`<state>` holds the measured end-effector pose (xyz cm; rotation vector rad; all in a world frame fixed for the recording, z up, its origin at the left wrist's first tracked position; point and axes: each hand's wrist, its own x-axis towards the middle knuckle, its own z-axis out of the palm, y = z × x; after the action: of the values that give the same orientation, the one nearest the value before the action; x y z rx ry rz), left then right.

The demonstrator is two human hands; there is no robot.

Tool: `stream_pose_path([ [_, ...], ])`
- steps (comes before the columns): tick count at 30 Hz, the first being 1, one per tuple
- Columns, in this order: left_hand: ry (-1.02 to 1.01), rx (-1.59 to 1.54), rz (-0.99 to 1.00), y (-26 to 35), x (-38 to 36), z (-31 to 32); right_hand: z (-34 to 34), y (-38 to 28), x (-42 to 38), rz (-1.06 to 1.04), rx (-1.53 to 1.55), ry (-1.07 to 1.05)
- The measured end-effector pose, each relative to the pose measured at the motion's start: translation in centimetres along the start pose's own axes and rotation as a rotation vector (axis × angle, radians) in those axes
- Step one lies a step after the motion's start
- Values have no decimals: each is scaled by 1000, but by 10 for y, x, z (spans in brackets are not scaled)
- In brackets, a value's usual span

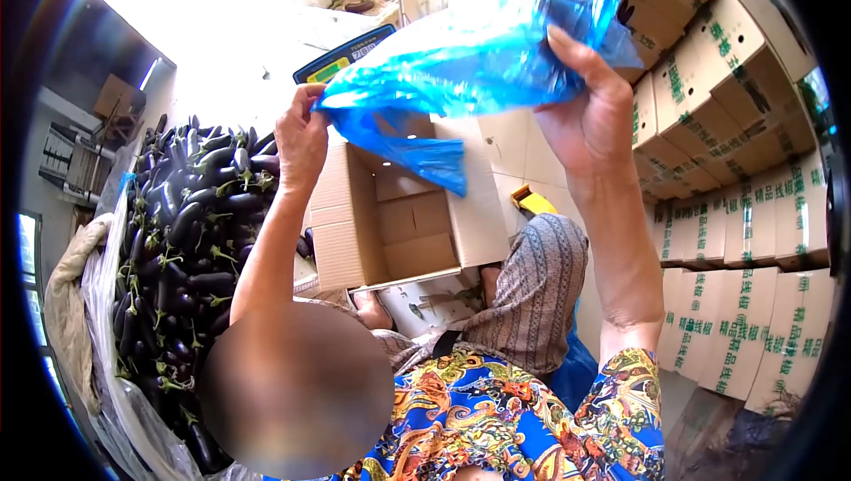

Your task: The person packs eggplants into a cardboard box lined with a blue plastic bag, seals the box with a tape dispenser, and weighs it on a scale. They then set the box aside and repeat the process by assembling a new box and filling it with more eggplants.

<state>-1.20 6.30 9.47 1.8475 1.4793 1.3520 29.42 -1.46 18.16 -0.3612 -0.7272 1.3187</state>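
Observation:
A thin blue plastic bag (461, 73) is stretched between my two hands above an open cardboard box (339, 233). My left hand (301, 138) is closed, pinching one end of the bag between thumb and fingers. At the other end, my right hand (592, 113) grips the bunched plastic, its thumb lying over the film. One loose corner of the bag hangs down over the box opening. The box stands in front of my legs with its flaps folded out, and the part of its inside that shows holds nothing.
A large heap of dark purple eggplants (199, 242) lies on the left beside clear plastic sheeting (111, 330). Printed cartons (727, 304) are stacked along the right. Behind the bag is a scale display (341, 57). A yellow object (534, 201) lies near my knee.

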Motion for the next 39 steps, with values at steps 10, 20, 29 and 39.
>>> stream_pose_path([
  [10,-905,-53,-272,-20,-76,-23,-19,68,-116,41,-1105,-271],
  [20,-638,-852,-866,30,-132,1,-4,102,-205,282,-1275,-1152],
  [29,-631,-734,-740,46,-194,-10,-20,68,-143,501,-1277,-415],
  [39,-800,-479,-461,48,-195,-1,-67,240,-53,933,-981,-133],
])
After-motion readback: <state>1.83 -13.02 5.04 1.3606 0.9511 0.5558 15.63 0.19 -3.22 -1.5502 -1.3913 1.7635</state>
